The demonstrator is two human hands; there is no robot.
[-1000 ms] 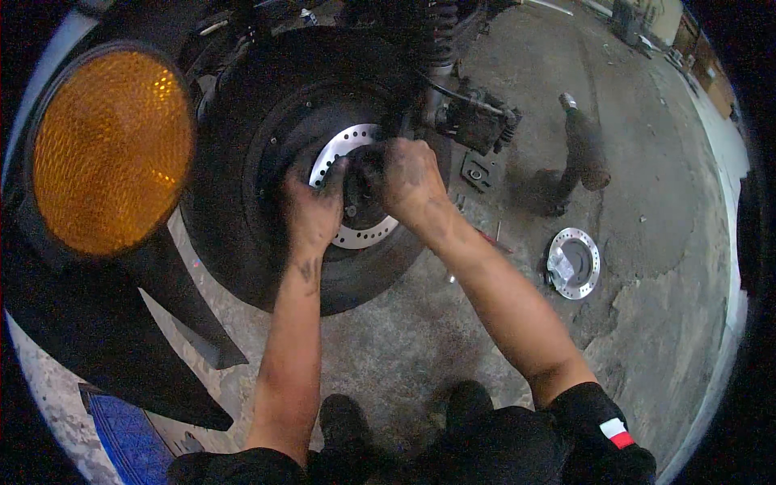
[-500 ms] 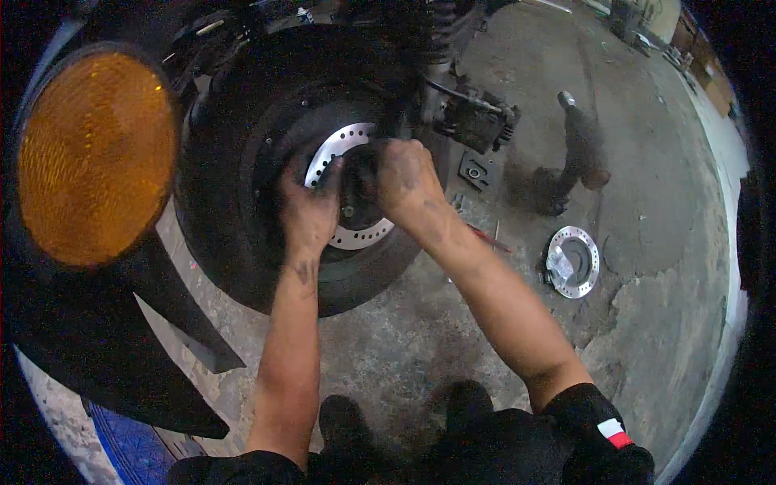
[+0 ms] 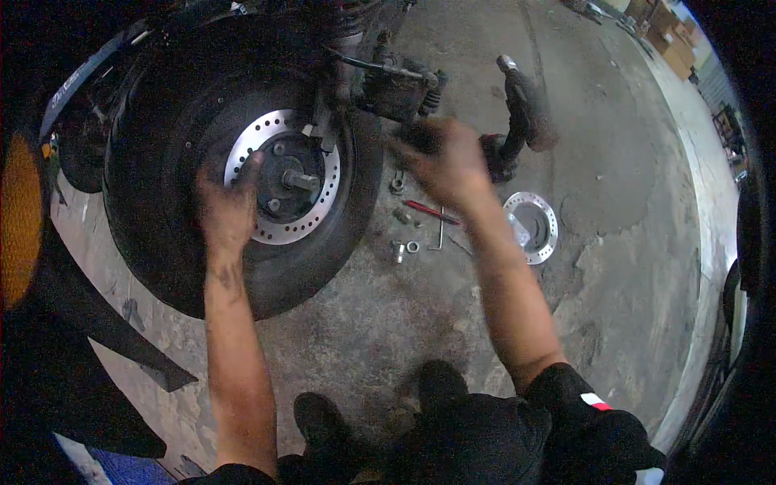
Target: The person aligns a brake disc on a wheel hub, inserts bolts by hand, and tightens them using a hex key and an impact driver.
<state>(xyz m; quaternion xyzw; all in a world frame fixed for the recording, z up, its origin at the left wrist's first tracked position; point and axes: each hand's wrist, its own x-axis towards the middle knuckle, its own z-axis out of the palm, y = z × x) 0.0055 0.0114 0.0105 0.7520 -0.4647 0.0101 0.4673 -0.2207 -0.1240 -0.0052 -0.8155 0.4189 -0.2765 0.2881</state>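
Light: dim; wheel disc (image 3: 331,182) palely gleaming, tyre (image 3: 158,234) sunk in shadow. Blur: right hand (image 3: 449,162) smeared, left hand (image 3: 229,202) softened. Edges: fisheye-bent, blackened. Grain: visible in dark areas.

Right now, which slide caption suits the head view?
Left hand at the disc on the wheel; blurred right hand over the floor.

Spread bare left hand (image 3: 229,198) is at left side of silver perforated metal disc (image 3: 279,234) on black rubber-tyred wheel (image 3: 299,279); blurred bare right hand (image 3: 449,162) hovers above grey concrete floor (image 3: 356,347), contents unclear.
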